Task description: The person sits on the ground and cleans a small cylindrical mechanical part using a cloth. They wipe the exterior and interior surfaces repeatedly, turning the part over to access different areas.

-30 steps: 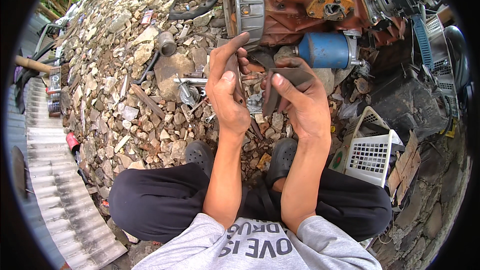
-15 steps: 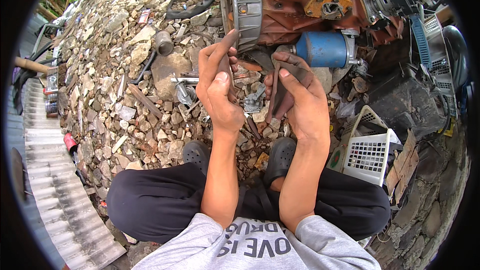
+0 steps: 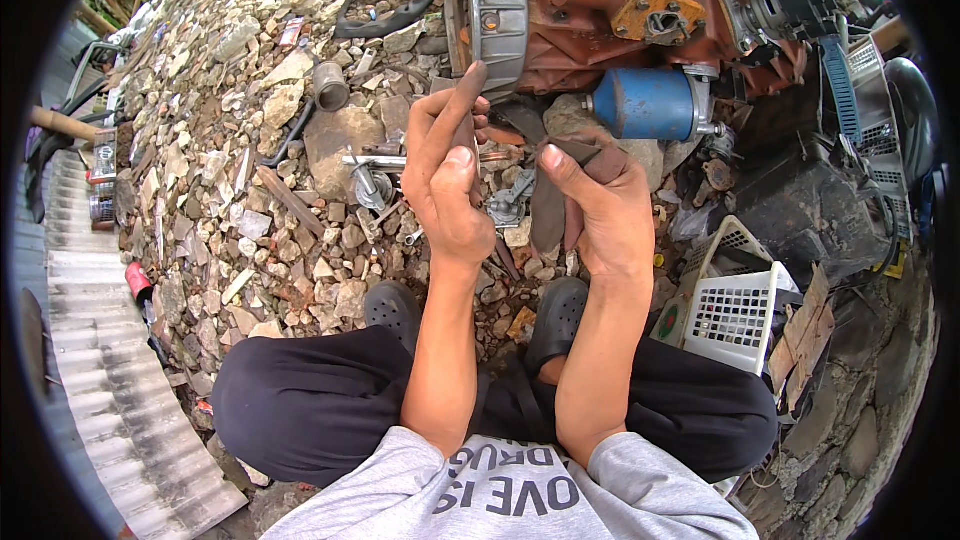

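My right hand (image 3: pixel 612 202) pinches a folded piece of sandpaper (image 3: pixel 548 210), dark on one face and reddish brown on the other. Its lower flaps hang down beside the fingers. To the left, my left hand (image 3: pixel 447 170) is closed, thumb against fingers, with the index finger pointing up and away. A narrow flat brown piece (image 3: pixel 468 130) shows between its thumb and fingers; most of it is hidden, so its kind is unclear. The fingertips of both hands are dirty. Below and between the hands, small metal parts (image 3: pixel 508 202) lie on the stones.
A rusty red engine block (image 3: pixel 600 40) with a grey bell housing (image 3: pixel 500 15) and a blue cylinder (image 3: pixel 645 105) stands ahead. White plastic baskets (image 3: pixel 735 305) sit at the right, near a dark box (image 3: pixel 810 200). Corrugated sheeting (image 3: pixel 95 340) runs along the left. A metal tube (image 3: pixel 329 86) lies among rubble.
The sandpaper in my right hand has turned and refolded, its flaps now hanging lower under the thumb. My left hand has shifted slightly right, still closed.
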`<state>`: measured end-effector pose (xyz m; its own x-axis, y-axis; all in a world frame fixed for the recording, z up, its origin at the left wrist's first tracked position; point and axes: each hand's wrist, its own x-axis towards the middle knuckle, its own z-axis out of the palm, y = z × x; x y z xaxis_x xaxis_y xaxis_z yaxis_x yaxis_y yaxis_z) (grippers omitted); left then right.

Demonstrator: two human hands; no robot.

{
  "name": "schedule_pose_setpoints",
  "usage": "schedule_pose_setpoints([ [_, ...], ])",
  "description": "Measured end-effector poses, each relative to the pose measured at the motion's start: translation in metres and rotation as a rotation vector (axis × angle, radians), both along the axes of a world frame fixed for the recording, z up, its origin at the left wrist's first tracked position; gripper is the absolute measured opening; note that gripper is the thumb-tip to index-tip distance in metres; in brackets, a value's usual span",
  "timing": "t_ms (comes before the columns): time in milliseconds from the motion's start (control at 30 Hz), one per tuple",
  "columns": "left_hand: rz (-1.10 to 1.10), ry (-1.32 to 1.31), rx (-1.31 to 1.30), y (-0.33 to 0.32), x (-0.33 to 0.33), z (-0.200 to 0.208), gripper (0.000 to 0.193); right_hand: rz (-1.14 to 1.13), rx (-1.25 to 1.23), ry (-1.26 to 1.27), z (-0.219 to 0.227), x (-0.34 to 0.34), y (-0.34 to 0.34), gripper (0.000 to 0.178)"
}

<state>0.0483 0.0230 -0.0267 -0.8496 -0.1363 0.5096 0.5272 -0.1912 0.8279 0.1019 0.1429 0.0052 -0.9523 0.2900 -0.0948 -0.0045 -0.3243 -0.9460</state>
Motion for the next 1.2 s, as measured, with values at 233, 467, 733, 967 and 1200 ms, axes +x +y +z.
schedule_pose_setpoints([
  [233, -0.025, 0.005, 0.033, 0.0, 0.001, -0.001, 0.053, 0.029, -0.09, -0.068, 0.005, 0.0, -0.002, 0.02],
  [467, -0.023, -0.018, 0.046, -0.002, 0.0, -0.001, 0.053, 0.086, -0.149, -0.002, -0.003, -0.002, 0.006, 0.023],
  [733, -0.015, -0.024, -0.025, -0.001, -0.001, -0.002, 0.062, 0.025, -0.046, -0.023, -0.004, -0.002, 0.0, 0.023],
  [967, 0.012, 0.02, -0.007, 0.003, 0.003, -0.003, 0.052, 0.028, 0.092, -0.122, 0.008, -0.002, -0.016, 0.022],
  [1200, 0.072, 0.042, -0.017, 0.003, 0.0, -0.006, 0.053, 0.032, 0.214, -0.071, 0.005, -0.002, -0.026, 0.023],
])
